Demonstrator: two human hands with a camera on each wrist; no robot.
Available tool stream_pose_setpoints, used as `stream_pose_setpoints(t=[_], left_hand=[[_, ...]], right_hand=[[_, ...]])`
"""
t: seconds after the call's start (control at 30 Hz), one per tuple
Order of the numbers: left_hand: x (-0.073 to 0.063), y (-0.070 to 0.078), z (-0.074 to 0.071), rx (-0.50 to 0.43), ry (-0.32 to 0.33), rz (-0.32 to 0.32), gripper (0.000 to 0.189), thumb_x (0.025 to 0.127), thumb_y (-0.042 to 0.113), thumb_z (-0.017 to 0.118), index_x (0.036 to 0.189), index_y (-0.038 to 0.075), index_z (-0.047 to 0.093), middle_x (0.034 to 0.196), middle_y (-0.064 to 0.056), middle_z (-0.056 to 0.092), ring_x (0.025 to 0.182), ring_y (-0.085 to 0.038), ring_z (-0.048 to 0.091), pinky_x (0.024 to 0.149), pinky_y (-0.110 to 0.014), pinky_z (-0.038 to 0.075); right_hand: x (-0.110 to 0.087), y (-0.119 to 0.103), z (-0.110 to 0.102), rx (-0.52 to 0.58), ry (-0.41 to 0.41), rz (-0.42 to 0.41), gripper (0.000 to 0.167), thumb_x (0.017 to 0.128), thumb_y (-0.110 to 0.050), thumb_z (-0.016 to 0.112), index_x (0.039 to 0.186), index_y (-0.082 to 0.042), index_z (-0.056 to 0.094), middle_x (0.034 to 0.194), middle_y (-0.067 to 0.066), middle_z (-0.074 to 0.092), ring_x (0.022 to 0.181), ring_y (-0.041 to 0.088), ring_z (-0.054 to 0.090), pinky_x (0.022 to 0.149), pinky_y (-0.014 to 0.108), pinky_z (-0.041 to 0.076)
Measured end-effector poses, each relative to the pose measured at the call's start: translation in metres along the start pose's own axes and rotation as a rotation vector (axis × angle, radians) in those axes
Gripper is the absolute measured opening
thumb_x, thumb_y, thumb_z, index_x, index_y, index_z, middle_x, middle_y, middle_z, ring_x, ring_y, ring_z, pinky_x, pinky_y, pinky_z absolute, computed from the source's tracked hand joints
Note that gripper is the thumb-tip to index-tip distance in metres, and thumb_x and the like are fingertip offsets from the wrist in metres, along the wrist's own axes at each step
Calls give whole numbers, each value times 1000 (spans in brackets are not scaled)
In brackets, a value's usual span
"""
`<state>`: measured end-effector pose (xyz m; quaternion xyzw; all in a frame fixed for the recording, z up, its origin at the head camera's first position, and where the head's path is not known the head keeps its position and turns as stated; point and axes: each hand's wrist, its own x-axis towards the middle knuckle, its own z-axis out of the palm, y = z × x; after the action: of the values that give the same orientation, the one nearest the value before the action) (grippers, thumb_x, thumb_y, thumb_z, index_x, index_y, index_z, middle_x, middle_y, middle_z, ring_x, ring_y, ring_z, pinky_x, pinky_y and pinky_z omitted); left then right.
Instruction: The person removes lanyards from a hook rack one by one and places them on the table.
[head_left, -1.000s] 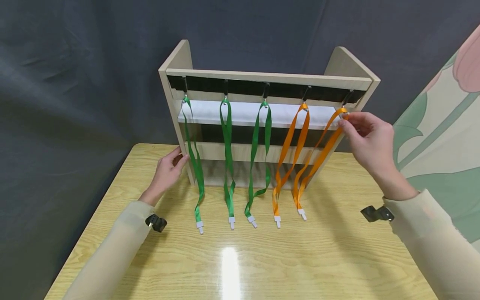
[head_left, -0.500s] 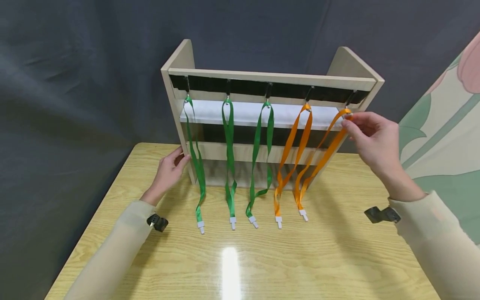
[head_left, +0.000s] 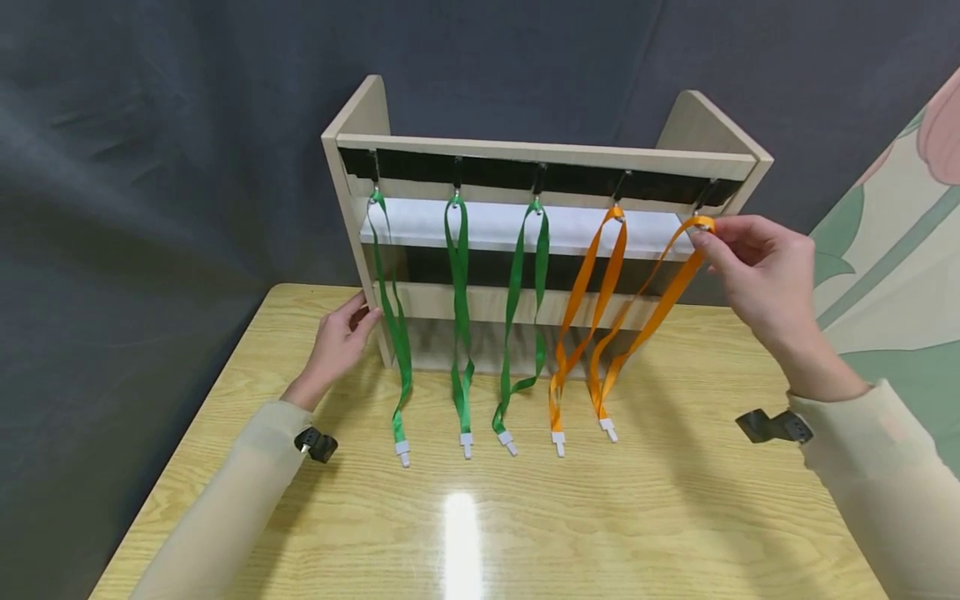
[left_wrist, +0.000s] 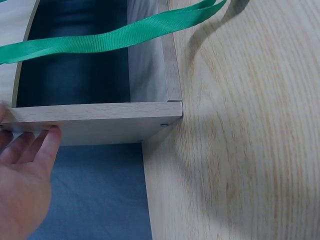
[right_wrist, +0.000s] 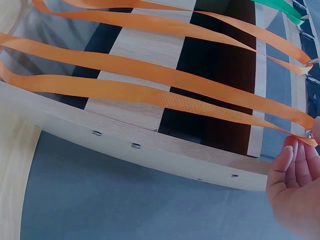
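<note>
In the head view a wooden rack (head_left: 517, 304) carries several hooks along a black strip. My right hand (head_left: 768, 262) pinches the top of the rightmost orange lanyard (head_left: 660, 304) just under its hook. The right wrist view shows thumb and fingertips (right_wrist: 288, 152) at the loop's metal ring. At the rack's lower left, my left hand (head_left: 341, 337) holds the side panel (left_wrist: 95, 112), fingers against its outer face and thumb at its front edge. Another orange lanyard (head_left: 577, 292) and green lanyards (head_left: 517, 275), (head_left: 460, 267), (head_left: 397, 325) hang from the other hooks.
The rack stands on a wood-grain table (head_left: 360, 533), before a dark cloth backdrop (head_left: 517, 67). White clips (head_left: 403, 452) at the lanyard ends lie over the table in front of the rack. A floral-patterned cloth (head_left: 900, 300) hangs at the right.
My right hand has moved slightly right, with the top of the orange lanyard still pinched. The rack appears shifted a little right in view. My left hand stays at the side panel.
</note>
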<state>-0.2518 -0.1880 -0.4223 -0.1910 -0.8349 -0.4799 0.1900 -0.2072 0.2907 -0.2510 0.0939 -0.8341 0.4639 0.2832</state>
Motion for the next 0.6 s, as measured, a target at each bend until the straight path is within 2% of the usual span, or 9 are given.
stream_pose_setpoints(t=[0.3, 0.6], left_hand=[[-2, -2, 0, 0, -6, -2, 42, 101, 19, 51, 140, 3, 47, 120, -20, 61, 98, -27, 62, 74, -25, 50], [-1, -2, 1, -39, 12, -7, 42, 100, 19, 53, 138, 2, 50, 120, -20, 61, 99, -28, 62, 73, -19, 48]], right_hand=[[0, -7, -5, 8, -8, 14, 20, 85, -6, 73, 101, 5, 70, 82, -7, 67, 66, 13, 60, 60, 12, 48], [-1, -14, -11, 6, -22, 29, 20, 85, -7, 72, 102, 4, 70, 82, -4, 67, 64, 11, 59, 60, 12, 48]])
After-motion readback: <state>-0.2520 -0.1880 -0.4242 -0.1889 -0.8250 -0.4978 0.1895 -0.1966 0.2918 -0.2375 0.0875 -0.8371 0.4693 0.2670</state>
